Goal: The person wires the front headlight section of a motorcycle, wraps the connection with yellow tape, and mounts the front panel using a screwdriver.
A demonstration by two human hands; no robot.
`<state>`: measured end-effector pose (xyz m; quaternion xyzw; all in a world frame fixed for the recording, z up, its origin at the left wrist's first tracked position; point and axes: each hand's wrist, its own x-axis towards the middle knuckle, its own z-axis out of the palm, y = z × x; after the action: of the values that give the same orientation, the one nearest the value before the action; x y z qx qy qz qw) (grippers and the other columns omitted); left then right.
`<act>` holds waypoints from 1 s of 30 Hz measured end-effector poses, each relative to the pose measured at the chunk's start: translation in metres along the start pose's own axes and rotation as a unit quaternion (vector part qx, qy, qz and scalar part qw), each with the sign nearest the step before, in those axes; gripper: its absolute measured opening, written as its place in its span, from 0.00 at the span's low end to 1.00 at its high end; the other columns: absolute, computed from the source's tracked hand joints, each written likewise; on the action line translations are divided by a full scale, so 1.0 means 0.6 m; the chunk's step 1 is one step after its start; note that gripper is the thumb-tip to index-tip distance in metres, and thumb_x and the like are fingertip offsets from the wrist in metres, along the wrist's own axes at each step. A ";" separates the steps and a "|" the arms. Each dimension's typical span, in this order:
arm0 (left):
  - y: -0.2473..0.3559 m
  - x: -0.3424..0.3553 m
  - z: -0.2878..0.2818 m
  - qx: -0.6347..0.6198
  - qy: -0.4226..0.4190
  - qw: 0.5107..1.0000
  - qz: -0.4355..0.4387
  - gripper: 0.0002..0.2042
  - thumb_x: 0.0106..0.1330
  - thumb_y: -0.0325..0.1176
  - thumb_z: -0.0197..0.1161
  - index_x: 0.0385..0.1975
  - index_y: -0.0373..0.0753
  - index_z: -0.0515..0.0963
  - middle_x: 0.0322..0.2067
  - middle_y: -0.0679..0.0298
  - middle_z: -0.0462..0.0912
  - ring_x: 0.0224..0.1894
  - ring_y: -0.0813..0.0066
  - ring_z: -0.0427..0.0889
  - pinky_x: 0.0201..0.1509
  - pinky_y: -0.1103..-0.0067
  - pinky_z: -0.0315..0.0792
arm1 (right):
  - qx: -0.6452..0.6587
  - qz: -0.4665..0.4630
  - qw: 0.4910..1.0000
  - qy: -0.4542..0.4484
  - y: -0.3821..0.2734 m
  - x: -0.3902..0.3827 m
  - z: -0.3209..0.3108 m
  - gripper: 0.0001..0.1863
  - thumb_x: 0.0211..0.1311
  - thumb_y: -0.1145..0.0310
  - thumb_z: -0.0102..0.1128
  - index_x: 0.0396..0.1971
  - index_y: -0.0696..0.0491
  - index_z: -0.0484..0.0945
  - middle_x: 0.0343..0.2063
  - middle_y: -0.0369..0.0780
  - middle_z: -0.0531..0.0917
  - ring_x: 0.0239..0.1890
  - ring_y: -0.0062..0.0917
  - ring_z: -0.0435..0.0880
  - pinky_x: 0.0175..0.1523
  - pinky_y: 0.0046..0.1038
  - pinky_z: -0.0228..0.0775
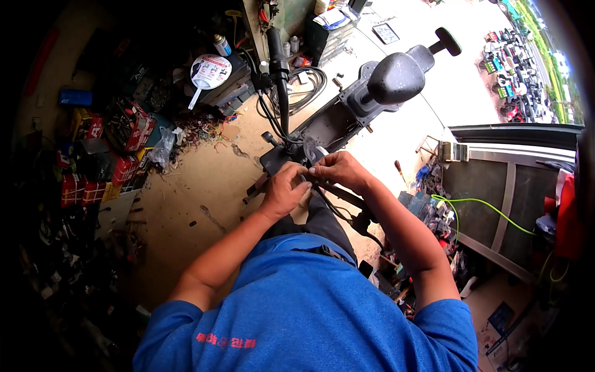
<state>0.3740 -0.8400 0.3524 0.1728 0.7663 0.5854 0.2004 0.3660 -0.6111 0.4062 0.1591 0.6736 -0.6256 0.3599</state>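
A small black electric scooter (331, 127) stands in front of me, its black seat (396, 79) pointing away. My left hand (286, 191) and my right hand (339, 170) meet over the middle of its handlebar, fingers bent and pinched together. What they pinch is too small and too covered to make out. Just beyond the fingertips lies a clear, whitish piece (315, 150) that looks like plastic. One handlebar grip (276, 46) sticks out to the far left, and dark cables (273, 118) run from it down to the steering column.
Red boxes (124, 170) and loose parts crowd the left side. A white hand fan (211, 72) lies on clutter at the back left, near a coiled black hose (313, 87). To the right are a screwdriver (400, 168), piled parts, a green cable (483, 201) and a metal-framed panel (502, 204).
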 end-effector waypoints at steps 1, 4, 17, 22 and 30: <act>-0.003 -0.001 0.002 0.000 0.009 1.000 0.006 0.12 0.64 0.22 0.72 0.46 0.33 0.81 0.44 0.61 0.81 0.38 0.71 0.86 0.43 0.77 0.79 | 0.008 -0.002 1.000 0.009 0.002 0.003 0.003 0.12 0.72 0.63 0.73 0.32 0.56 0.88 0.26 0.32 0.85 0.28 0.14 0.78 0.34 0.21 0.69; -0.004 -0.002 0.006 0.000 0.021 1.000 0.012 0.11 0.62 0.25 0.73 0.42 0.34 0.82 0.43 0.56 0.83 0.45 0.57 0.85 0.51 0.70 0.78 | 0.030 -0.002 0.999 0.020 0.012 0.011 0.007 0.12 0.71 0.63 0.74 0.35 0.57 0.89 0.28 0.33 0.87 0.29 0.14 0.80 0.36 0.21 0.71; 0.009 -0.006 -0.008 -0.267 -0.037 0.945 -0.188 0.04 0.76 0.26 0.66 0.45 0.34 0.82 0.27 0.69 0.83 0.26 0.85 0.80 0.27 0.84 0.74 | -0.009 -0.038 0.997 -0.063 0.041 -0.005 -0.011 0.14 0.67 0.75 0.72 0.51 0.61 0.88 0.40 0.37 0.92 0.42 0.16 0.88 0.52 0.23 0.80; 0.013 0.006 -0.025 -0.282 -0.066 0.922 -0.258 0.06 0.76 0.27 0.66 0.48 0.34 0.84 0.29 0.69 0.85 0.26 0.87 0.78 0.29 0.85 0.73 | 0.031 -0.051 0.998 -0.021 0.044 -0.014 0.004 0.11 0.71 0.77 0.68 0.50 0.61 0.88 0.39 0.35 0.91 0.40 0.14 0.86 0.49 0.20 0.80; 0.023 0.011 -0.031 -0.195 -0.061 0.948 -0.242 0.08 0.74 0.26 0.67 0.48 0.33 0.84 0.32 0.69 0.85 0.30 0.84 0.81 0.35 0.84 0.75 | -0.046 -0.068 0.996 0.042 0.036 -0.016 0.013 0.10 0.69 0.76 0.66 0.47 0.60 0.89 0.37 0.38 0.91 0.41 0.17 0.87 0.50 0.25 0.80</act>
<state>0.3591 -0.8487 0.3693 -0.0252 0.6419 0.6458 0.4127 0.3895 -0.6129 0.3973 0.1223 0.7255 -0.6099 0.2945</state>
